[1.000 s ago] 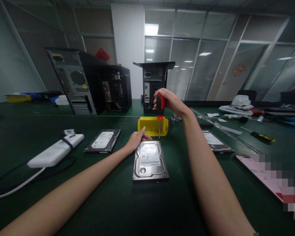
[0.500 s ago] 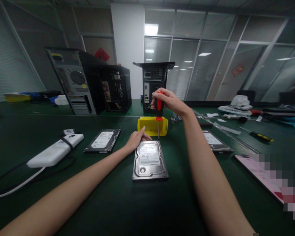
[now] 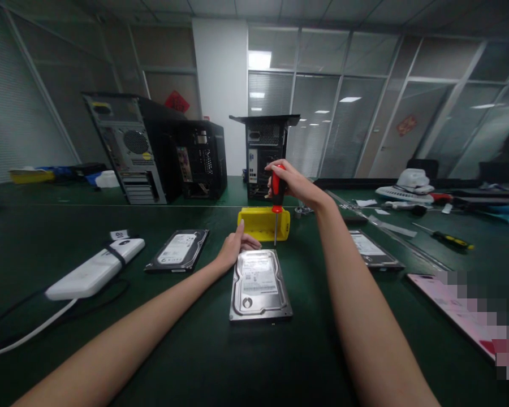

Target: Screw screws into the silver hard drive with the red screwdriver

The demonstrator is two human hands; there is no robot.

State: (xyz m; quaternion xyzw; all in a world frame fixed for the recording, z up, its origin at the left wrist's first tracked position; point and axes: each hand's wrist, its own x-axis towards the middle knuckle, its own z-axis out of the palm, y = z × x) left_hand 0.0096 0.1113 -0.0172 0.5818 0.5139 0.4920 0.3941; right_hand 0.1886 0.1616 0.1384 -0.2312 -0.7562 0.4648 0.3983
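A silver hard drive (image 3: 260,285) lies label up on the dark green table. My left hand (image 3: 237,246) rests at its far left corner, thumb raised and fingers spread over the far edge. Wrapped round the red and black handle of a screwdriver (image 3: 279,189) is my right hand (image 3: 289,182). The screwdriver stands nearly upright, its tip at the drive's far right corner; whether it touches a screw cannot be seen. Behind the drive sits a yellow tray (image 3: 263,211).
More hard drives lie left (image 3: 178,250) and right (image 3: 371,249). A white power strip (image 3: 95,268) is at left. Computer cases (image 3: 129,147) stand behind. On the right are a yellow-black screwdriver (image 3: 452,240) and a pink flat object (image 3: 449,308).
The view has tilted up slightly, so things appear lower. My left thumb stands more upright, and the red screwdriver leans a little more. Both hands stay near the drive's far edge.
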